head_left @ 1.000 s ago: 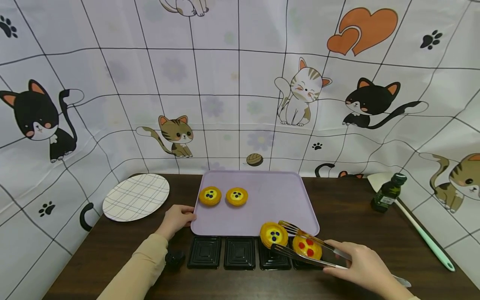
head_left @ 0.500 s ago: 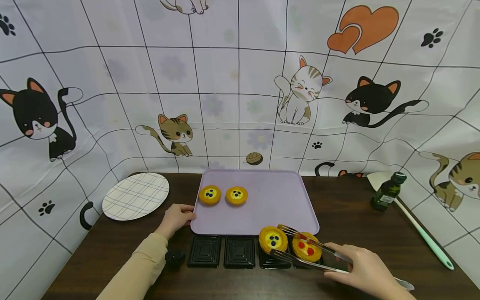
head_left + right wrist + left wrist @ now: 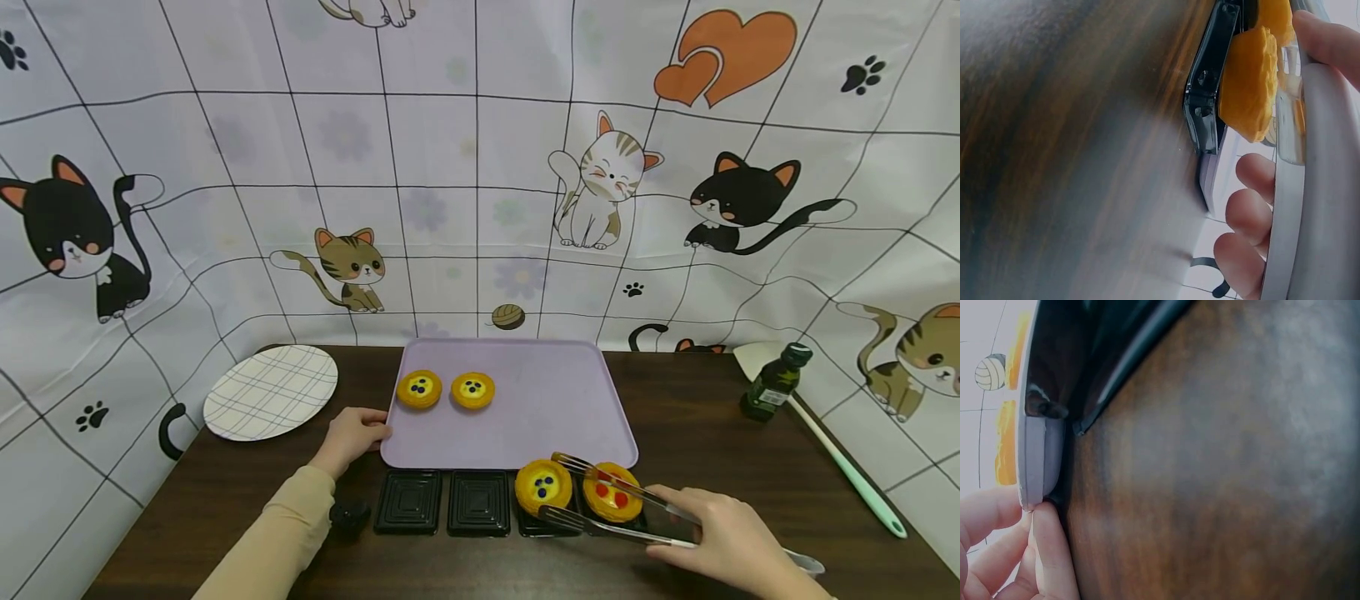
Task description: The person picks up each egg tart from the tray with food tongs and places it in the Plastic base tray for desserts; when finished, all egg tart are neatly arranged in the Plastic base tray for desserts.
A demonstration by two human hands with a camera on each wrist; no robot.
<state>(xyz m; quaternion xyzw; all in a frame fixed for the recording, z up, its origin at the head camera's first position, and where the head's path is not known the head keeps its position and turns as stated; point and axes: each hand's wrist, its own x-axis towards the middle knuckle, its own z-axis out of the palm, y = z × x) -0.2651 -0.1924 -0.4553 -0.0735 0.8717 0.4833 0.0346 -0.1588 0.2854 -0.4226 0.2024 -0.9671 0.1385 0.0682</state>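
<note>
Cat-printed sheeting (image 3: 477,167) backs a dark wooden tabletop (image 3: 405,571), with a checked plate (image 3: 272,392) at its far left corner and a green bottle (image 3: 777,385) near its far right one. At the far edge lies a lilac tray (image 3: 558,400). Along the tray's near edge runs a black four-cup mould (image 3: 478,503); a blue-dotted tart (image 3: 543,488) sits at its third cup from the left, a red-dotted tart (image 3: 611,508) at its rightmost. Each tart is judged light and fairly firm, perhaps slick at the crust, and best taken low on opposite sides, gently, clear of the dots. Steel tongs (image 3: 651,497) stand parted, tips at the far and near sides of the blue-dotted tart; whether both touch cannot be told. Right hand (image 3: 708,529): clamped on the tongs, thumb against one arm, fingers curled at the other. Left hand (image 3: 352,437): forearm reaching from the near edge, thumb and fingers pinching the tray's left edge.
</note>
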